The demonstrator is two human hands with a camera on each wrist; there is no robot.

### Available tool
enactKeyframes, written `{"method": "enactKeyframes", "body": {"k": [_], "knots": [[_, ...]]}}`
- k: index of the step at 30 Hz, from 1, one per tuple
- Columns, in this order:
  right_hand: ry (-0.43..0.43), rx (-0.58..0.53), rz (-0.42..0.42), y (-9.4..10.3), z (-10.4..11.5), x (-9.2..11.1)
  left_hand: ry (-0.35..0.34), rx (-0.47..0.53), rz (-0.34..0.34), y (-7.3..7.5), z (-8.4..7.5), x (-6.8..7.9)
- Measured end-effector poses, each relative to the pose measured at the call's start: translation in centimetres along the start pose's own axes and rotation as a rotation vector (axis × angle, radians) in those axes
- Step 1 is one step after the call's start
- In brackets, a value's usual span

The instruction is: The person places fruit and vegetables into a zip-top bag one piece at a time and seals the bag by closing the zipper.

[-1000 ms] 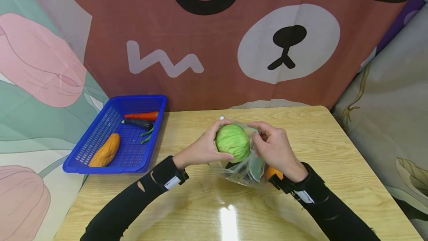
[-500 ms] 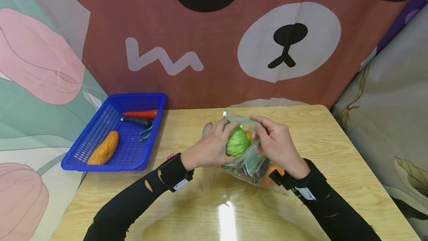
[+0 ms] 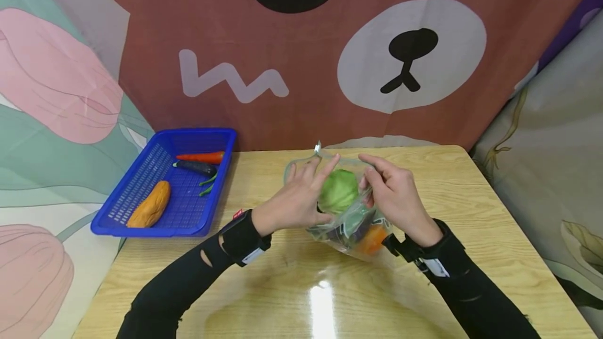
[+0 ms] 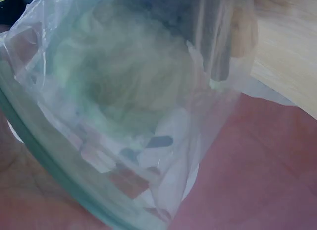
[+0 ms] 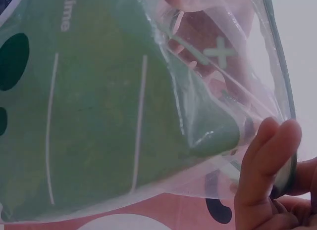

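We see left hand [image 3: 301, 198], fingers spread, beside 1 cabbage [image 3: 340, 191] inside clear bag [image 3: 354, 223] | right hand [image 3: 398, 192] pinching its rim | 1 carrot [image 3: 201, 157] in blue basket [image 3: 189, 208]

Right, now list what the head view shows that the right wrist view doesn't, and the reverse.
Only the head view shows the blue basket, with a carrot, a dark eggplant and a yellow squash in it.

Only the right wrist view shows, legibly, the word "time" and a pale plus sign printed on the bag.

Both share that bag, the right hand pinching its edge, and the reddish-brown backdrop.
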State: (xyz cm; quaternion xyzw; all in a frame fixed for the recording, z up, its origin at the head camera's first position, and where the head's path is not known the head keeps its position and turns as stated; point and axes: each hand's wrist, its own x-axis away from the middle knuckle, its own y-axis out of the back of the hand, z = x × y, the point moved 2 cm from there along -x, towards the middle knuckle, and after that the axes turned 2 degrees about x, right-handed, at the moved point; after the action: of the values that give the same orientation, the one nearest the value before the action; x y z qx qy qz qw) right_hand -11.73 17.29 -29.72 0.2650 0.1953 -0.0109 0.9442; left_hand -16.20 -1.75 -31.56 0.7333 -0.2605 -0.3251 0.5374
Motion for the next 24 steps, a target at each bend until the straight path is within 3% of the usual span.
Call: {"method": "enactKeyframes", "body": {"k": [7, 10, 16, 20, 24], "knots": [[0.008, 0.004, 0.015, -0.2, 0.2, -0.1, -0.041, 0.067, 0.037, 0.8, 0.5, 0.5], [0.003, 0.006, 0.014, -0.3, 0.1, -0.1, -0.03, 0.142, 0.036, 1.3, 0.9, 0.9], [-0.015, -0.001, 0.011, -0.5, 0.1, -0.2, 0.065, 0.301, -0.099, 2.8, 2.5, 1.7], [-0.026, -0.011, 0.022, -0.7, 0.1, -0.1, 0.092, 0.334, -0.197, 3.9, 4.2, 2.1], [-0.036, -0.009, 0.035, -0.9, 0.0, 0.0, 0.162, 0.291, -0.204, 5.3, 6.9, 2.6]]}}
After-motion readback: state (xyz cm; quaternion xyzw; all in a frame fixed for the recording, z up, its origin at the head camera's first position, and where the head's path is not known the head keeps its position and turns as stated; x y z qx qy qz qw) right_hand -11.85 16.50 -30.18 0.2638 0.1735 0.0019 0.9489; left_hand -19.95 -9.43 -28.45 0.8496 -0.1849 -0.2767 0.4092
